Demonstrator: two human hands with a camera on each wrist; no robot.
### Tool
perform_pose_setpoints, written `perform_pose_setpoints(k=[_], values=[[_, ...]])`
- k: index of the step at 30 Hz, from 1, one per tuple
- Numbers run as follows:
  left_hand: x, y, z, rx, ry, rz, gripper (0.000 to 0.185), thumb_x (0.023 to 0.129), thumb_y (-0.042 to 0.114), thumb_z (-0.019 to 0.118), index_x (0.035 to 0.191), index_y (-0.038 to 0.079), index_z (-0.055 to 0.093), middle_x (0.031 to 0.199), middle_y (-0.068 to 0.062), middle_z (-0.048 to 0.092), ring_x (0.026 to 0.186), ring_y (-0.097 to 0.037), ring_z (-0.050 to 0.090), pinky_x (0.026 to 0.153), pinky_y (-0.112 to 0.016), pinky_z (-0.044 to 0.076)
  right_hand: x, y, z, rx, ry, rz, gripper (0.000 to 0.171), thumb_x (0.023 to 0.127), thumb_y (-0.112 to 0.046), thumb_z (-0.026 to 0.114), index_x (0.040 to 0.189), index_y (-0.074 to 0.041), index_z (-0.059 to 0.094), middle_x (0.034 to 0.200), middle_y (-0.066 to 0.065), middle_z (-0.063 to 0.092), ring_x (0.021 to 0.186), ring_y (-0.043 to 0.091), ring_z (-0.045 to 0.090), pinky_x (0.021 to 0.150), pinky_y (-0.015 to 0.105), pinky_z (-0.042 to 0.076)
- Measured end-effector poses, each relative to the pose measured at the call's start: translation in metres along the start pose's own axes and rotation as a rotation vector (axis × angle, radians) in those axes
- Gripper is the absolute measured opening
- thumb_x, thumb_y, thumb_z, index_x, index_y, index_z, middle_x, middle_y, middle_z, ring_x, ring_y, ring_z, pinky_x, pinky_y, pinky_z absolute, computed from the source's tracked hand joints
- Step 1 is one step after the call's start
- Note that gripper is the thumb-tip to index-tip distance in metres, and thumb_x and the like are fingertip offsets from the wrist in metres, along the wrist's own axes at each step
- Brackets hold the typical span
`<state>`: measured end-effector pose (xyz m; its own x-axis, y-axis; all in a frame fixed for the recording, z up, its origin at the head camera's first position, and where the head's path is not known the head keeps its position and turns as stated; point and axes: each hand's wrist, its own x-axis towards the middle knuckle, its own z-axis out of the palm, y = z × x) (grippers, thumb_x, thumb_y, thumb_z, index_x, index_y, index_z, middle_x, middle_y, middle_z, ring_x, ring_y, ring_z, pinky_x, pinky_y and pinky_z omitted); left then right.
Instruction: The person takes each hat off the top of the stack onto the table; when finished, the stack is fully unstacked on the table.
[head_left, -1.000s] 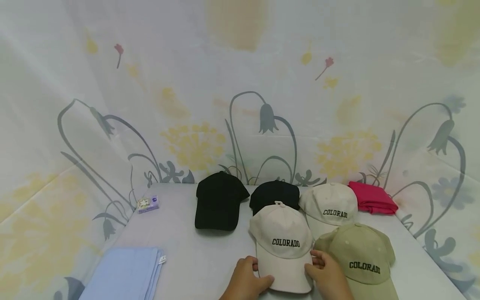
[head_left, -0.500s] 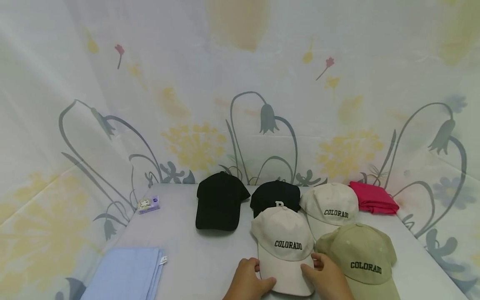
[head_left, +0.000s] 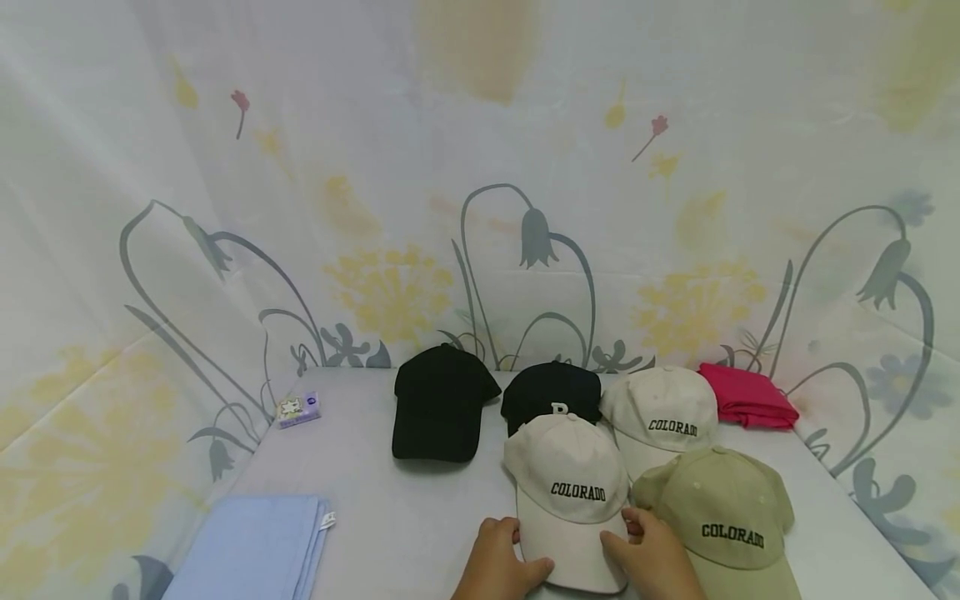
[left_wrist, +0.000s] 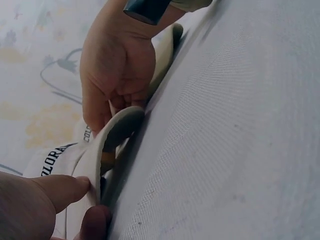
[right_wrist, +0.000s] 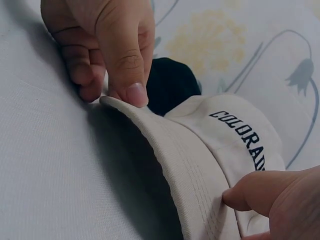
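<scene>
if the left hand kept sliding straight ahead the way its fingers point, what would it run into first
Most likely the black cap with the white letter. The left hand pinches the brim of the cream COLORADO cap and points up along that cap's left side, though depth is hard to judge.

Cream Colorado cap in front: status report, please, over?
Left hand and right hand both pinch the brim. Cream cap sits on the table. Olive cap touches its right side.

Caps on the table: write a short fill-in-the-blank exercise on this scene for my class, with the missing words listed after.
1. Both hands pinch the brim of the cream cap that reads ____.
2. The folded cloth at the near left is light ____.
3. Behind the cream cap, a black cap shows the white letter ____.

Missing words: COLORADO; blue; B
</scene>
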<state>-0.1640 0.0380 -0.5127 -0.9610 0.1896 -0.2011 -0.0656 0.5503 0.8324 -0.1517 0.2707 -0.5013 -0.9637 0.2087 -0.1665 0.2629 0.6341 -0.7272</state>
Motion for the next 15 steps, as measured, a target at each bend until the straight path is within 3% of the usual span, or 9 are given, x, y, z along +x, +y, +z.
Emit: perform_pose_setpoints(k=[9, 15], values=[[-0.0010, -0.0056, 0.0004, -0.013, 0.011, -0.002, 0.061, 0.084, 0.040, 0.086, 0.116, -0.007, 0.063, 0.102, -0.009, 0.054, 0.094, -0.024, 0.054, 0.093, -0.053, 0.053, 0.0011, -0.0008, 0.0002, -0.006, -0.005, 0.011, 0.072, 0.090, -0.037, 0.079, 0.131, 0.017, 0.057, 0.119, 0.025, 0.068, 0.105, 0.036, 0.066, 0.086, 0.048, 0.058], [-0.0032, -0.0073, -0.0040, -0.060, 0.019, -0.039, 0.067, 0.087, 0.049, 0.081, 0.123, -0.005, 0.064, 0.106, -0.004, 0.057, 0.098, -0.022, 0.055, 0.097, -0.056, 0.051, -0.0020, -0.0044, -0.0015, 0.035, 0.055, 0.035, 0.067, 0.091, -0.033, 0.077, 0.135, 0.014, 0.056, 0.119, 0.025, 0.066, 0.104, 0.034, 0.066, 0.086, 0.049, 0.057]])
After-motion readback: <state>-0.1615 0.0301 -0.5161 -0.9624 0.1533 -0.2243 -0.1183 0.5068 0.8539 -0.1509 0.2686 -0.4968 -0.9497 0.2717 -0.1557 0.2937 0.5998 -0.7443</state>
